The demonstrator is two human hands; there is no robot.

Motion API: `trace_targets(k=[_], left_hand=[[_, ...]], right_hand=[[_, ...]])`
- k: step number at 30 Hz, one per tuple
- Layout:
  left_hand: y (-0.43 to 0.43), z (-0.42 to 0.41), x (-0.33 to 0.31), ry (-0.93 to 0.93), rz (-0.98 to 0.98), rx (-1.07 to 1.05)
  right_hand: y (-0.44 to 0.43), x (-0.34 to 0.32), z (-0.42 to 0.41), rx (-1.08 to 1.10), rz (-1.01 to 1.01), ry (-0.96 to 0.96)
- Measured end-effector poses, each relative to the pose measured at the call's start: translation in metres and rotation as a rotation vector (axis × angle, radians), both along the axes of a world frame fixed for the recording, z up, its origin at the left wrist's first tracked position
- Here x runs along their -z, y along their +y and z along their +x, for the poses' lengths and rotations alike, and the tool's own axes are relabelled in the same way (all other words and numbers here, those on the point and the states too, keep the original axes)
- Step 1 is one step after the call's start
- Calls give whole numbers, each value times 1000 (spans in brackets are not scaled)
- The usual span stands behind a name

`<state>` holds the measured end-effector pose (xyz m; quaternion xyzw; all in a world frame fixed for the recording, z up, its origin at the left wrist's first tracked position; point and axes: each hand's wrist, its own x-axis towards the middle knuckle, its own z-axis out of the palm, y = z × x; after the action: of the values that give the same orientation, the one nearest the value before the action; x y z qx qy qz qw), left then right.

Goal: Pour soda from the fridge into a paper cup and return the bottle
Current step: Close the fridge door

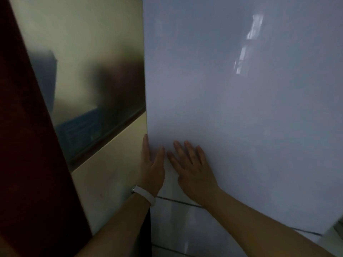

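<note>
Fridge door [241, 108], where does it sit against the hands? (Obs. 1)

Straight ahead of both, white and glossy. It runs up and well to the right of the right hand [193, 173]. Its left edge passes through the left hand [152, 164]. (Obs. 2)

Left hand, state? (Obs. 1)

Grasping that edge. Thumb lies on the door's front, one finger stands straight up along the side, the rest are hidden behind the edge. White wristband [143, 194] on the wrist just below. (Obs. 2)

Right hand? (Obs. 1)

Released, palm flat on the door's front, fingers spread and pointing up. It sits just beside the left thumb, not touching it. (Obs. 2)

Below the hands? (Obs. 1)

A dark seam under both wrists, then a second white lower panel [176, 219]. Whether the upper door is ajar, cannot tell. (Obs. 2)

Left of the left hand? (Obs. 1)

Cream cabinet face [111, 173] touching distance from the knuckles. Above it a shiny reflective panel [92, 71], blurred. Further left a dark red surface [27, 145]. (Obs. 2)
</note>
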<state>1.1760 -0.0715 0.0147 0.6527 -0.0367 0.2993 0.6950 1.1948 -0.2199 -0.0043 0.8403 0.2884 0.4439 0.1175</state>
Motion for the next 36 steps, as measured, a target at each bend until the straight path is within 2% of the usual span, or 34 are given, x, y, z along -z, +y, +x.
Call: trace_targets(k=[14,19,23,27,29,32,36], left_hand=[[6,-2,5,-24,16,-38],[8,-26,13,89,67,-36],[1,-60,14,182,93,-128],[-8,-94,19,206,171,-132],[-12,-108,23,177,297,-136],[-14,-124,30,121,648,-115],[-14,-131,48,175,1079,-73]], right_hand=[[-8,-4,-4,-91,-33,63],[-21,-2,-21,-119,10,218],[-35,-3,-40,-124,68,353],[-47,2,-65,-121,175,455],[-53,5,-78,-101,201,502],[-64,12,-94,-46,227,586],[-86,19,-115,87,202,760]])
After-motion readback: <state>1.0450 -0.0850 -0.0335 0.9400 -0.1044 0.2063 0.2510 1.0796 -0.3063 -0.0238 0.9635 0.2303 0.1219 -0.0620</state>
